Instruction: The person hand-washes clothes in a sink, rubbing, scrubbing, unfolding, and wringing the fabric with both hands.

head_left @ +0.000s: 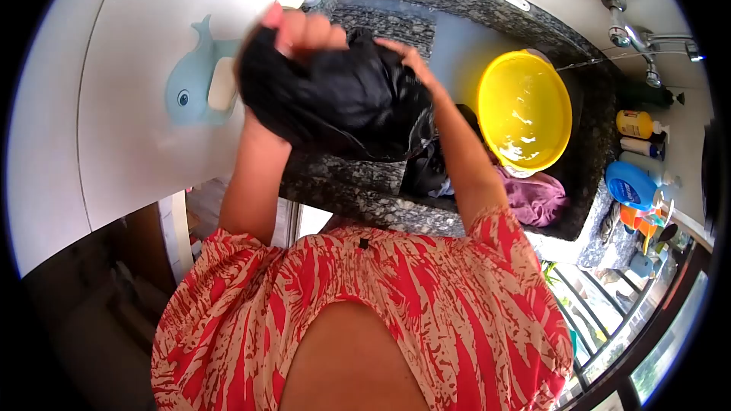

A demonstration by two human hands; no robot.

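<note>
One black cloth (343,99), your left hand (308,30) clenched, right hand (411,57) gripping; water (524,118) glints in the yellow basin (483,103), sink's (590,106) right edge.

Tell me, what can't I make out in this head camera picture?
All in the head view:
- Left hand: finger detail, blurred.
- Right hand: partly hidden by the black cloth.
- Black cloth: full shape, lost in its folds.
- Purple cloth: partly hidden by the right forearm.
- Yellow bottle: label wording, too small.
</note>
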